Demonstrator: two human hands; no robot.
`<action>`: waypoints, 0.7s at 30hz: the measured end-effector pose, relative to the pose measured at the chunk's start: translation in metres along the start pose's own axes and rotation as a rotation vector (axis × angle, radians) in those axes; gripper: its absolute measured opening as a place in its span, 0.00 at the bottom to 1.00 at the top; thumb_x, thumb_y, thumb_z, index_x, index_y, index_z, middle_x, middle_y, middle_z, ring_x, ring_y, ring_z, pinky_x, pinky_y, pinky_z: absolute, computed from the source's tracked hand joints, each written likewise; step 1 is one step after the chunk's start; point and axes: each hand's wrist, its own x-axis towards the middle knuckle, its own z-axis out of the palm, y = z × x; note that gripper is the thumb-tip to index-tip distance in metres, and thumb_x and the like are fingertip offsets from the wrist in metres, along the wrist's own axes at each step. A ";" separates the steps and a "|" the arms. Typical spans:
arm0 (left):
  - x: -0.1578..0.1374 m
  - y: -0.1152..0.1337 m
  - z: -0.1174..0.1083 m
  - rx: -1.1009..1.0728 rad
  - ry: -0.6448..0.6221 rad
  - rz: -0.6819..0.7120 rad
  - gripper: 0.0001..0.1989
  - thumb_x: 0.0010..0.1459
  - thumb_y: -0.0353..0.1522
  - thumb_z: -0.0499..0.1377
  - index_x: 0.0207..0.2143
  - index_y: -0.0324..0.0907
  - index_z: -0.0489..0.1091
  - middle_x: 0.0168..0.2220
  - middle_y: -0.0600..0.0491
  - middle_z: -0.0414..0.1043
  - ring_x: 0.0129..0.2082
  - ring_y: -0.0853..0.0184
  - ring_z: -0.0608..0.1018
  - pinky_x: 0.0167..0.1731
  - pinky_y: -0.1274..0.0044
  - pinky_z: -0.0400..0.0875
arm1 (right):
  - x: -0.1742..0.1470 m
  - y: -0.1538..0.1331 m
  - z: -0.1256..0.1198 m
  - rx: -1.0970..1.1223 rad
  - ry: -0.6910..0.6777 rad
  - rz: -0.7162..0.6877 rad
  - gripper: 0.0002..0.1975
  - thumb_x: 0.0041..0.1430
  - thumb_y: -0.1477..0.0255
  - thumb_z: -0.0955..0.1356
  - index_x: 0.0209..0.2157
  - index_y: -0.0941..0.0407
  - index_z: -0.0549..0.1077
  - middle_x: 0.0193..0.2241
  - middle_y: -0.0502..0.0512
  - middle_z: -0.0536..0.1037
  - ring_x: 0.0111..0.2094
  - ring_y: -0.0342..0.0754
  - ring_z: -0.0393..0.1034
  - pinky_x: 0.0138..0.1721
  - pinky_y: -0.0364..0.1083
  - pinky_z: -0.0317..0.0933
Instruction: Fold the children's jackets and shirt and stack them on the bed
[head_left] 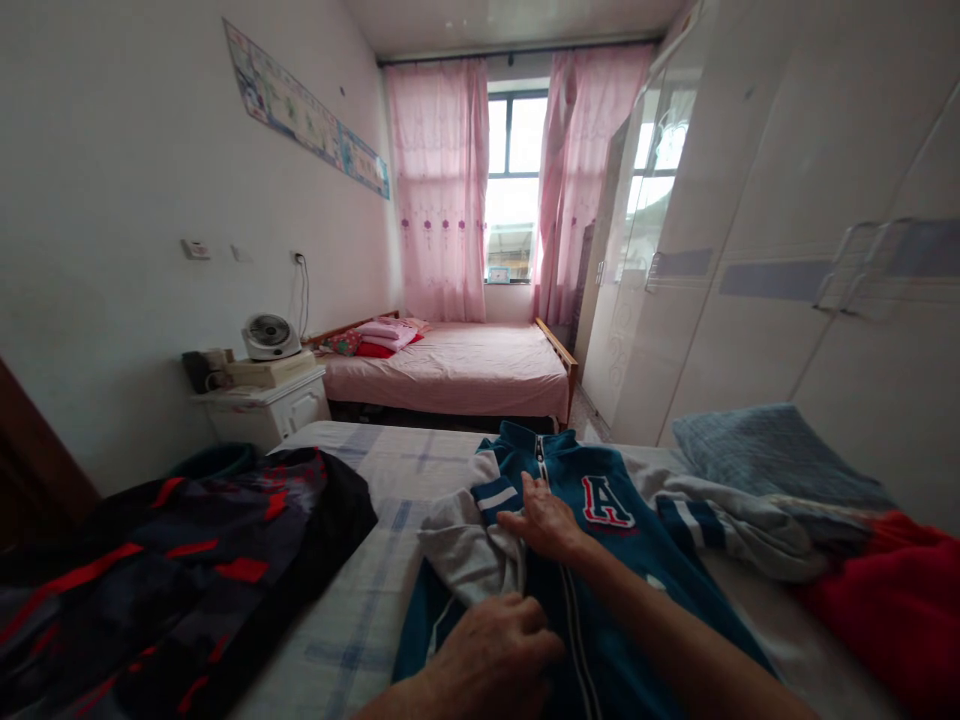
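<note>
A teal zip-up jacket (637, 550) with grey sleeves and a letter A patch lies front up. Its left-hand sleeve (469, 540) is folded inward over the body, with the striped cuff near the zip. My right hand (547, 520) rests over the cuff and zip, fingers stretched and apart. Closer to me, my left hand (495, 650) is closed at the lower part of that folded sleeve; its fingertips are partly hidden. The other sleeve (757, 530) stretches out to the right.
The jacket lies on a bed with a checked white sheet (337, 600). Dark clothing with red patches (172, 570) lies at left. On the right are a folded blue-grey cloth (780, 450) and red clothing (892, 600). Beyond stand a pink bed (465, 370) and wardrobes (750, 340).
</note>
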 end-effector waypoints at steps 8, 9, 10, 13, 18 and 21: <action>0.017 -0.006 0.022 -0.060 0.097 0.096 0.13 0.58 0.36 0.56 0.46 0.44 0.68 0.45 0.51 0.72 0.42 0.66 0.75 0.40 0.79 0.71 | 0.022 -0.048 -0.054 0.324 0.120 -0.102 0.13 0.50 0.69 0.64 0.38 0.57 0.72 0.32 0.54 0.78 0.34 0.48 0.72 0.35 0.45 0.64; 0.023 -0.014 0.020 -0.074 0.159 0.040 0.14 0.59 0.35 0.55 0.47 0.44 0.67 0.48 0.50 0.71 0.44 0.66 0.75 0.42 0.79 0.70 | 0.019 -0.058 -0.069 0.398 0.144 -0.152 0.15 0.52 0.67 0.63 0.42 0.56 0.70 0.35 0.53 0.78 0.36 0.47 0.72 0.35 0.44 0.65; 0.030 -0.023 0.016 -0.072 0.221 -0.024 0.14 0.59 0.34 0.54 0.48 0.44 0.67 0.50 0.49 0.69 0.46 0.66 0.74 0.45 0.78 0.70 | 0.015 -0.068 -0.085 0.494 0.163 -0.206 0.17 0.53 0.65 0.63 0.44 0.55 0.69 0.38 0.52 0.77 0.37 0.46 0.72 0.35 0.44 0.65; 0.050 -0.052 0.002 -0.025 0.356 -0.192 0.16 0.61 0.28 0.49 0.51 0.37 0.65 0.56 0.41 0.63 0.54 0.60 0.68 0.51 0.70 0.66 | -0.006 -0.086 -0.121 0.844 0.200 -0.338 0.17 0.48 0.65 0.68 0.40 0.57 0.72 0.37 0.52 0.78 0.38 0.48 0.72 0.39 0.47 0.67; 0.058 -0.062 0.006 -0.024 0.381 -0.144 0.22 0.61 0.22 0.43 0.56 0.35 0.60 0.61 0.40 0.56 0.60 0.58 0.61 0.57 0.65 0.58 | -0.037 -0.075 -0.131 1.121 0.266 -0.291 0.12 0.44 0.68 0.73 0.33 0.56 0.75 0.32 0.51 0.79 0.38 0.49 0.73 0.43 0.52 0.67; 0.057 -0.053 0.024 -0.122 0.221 -0.110 0.20 0.60 0.27 0.49 0.55 0.38 0.62 0.59 0.44 0.60 0.58 0.62 0.64 0.56 0.71 0.60 | -0.036 -0.072 -0.130 1.232 0.314 -0.293 0.10 0.43 0.70 0.73 0.31 0.56 0.74 0.32 0.50 0.78 0.38 0.48 0.73 0.44 0.52 0.67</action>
